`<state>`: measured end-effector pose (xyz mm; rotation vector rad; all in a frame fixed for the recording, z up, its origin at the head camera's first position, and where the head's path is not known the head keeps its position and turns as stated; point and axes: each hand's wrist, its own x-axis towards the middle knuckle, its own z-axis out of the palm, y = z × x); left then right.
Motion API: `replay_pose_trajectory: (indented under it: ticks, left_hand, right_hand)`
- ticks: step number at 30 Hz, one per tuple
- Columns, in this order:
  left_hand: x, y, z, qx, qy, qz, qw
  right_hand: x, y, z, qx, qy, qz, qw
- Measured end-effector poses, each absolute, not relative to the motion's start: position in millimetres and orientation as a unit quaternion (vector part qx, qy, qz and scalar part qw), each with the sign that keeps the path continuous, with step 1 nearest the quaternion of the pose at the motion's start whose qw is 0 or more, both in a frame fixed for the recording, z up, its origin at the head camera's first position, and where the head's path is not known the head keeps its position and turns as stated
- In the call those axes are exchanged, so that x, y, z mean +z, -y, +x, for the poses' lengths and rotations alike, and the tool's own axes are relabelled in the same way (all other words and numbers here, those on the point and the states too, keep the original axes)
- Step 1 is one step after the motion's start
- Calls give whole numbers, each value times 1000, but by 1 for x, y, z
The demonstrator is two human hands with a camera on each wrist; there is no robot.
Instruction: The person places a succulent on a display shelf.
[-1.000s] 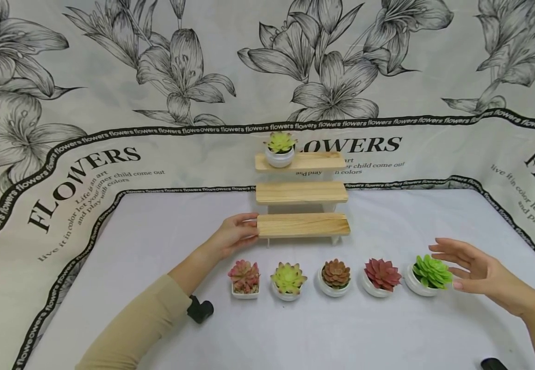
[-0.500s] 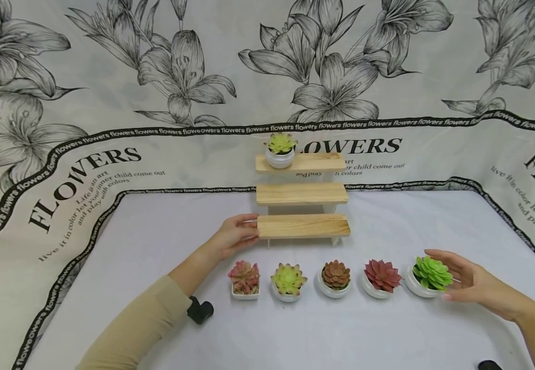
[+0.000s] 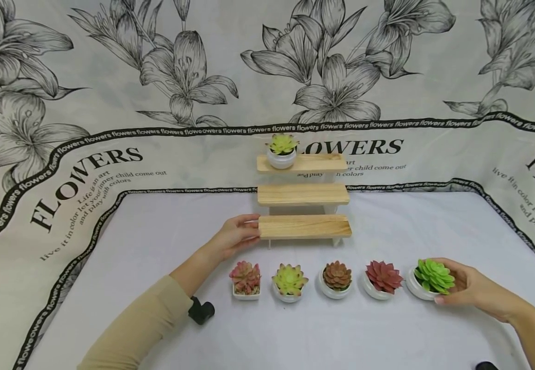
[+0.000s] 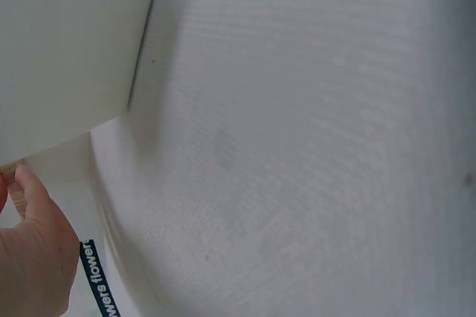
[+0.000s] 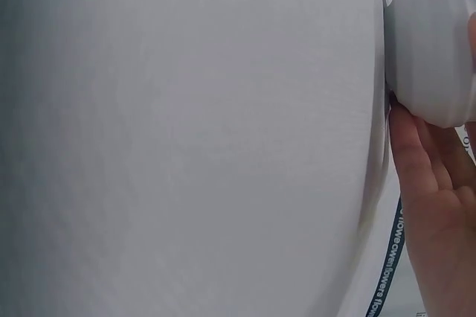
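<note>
My left hand (image 3: 235,237) holds the left end of the lowest board of a three-tier wooden display stand (image 3: 304,226); in the left wrist view its fingers meet the board's edge. At the right end of a row, my right hand (image 3: 473,289) grips a bright green succulent (image 3: 434,276) in a white round pot, thumb in front and fingers behind. The right wrist view shows the fingers against the side of the white pot (image 5: 431,53), which sits on the cloth. On the stand's top board, at its left, is a yellow-green succulent (image 3: 282,150) in a white pot.
Left of the right hand stand a dark red succulent (image 3: 383,277), a brown one (image 3: 337,276), a yellow-green one (image 3: 289,280) and a pink one (image 3: 245,278) in a square pot. A black object (image 3: 201,310) lies by the left sleeve. Flower-printed cloth (image 3: 193,159) hangs behind.
My right hand has moved left and slightly down, and its fingers and thumb have closed round the bright green succulent's pot. The left hand has stayed on the stand.
</note>
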<state>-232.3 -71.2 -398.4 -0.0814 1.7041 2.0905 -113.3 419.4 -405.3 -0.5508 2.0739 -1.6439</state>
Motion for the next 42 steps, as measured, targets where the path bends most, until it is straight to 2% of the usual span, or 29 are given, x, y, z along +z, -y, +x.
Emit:
replay_pose_trajectory:
  ticks: [12, 21, 27, 42]
  left_hand:
    - [-399, 72, -232, 755, -617, -25, 221]
    - [-397, 72, -232, 757, -614, -30, 222]
    - [-398, 71, -232, 759, -611, -30, 221]
    - [-399, 71, -232, 760, -610, -29, 221]
  right_hand:
    - [-406, -418, -112, -584, -766, -179, 200]
    - [-401, -416, -114, -537, -831, -83, 119]
    - [-397, -414, -117, -553, -823, -73, 105]
    - [-360, -402, -126, -512, -855, -40, 75]
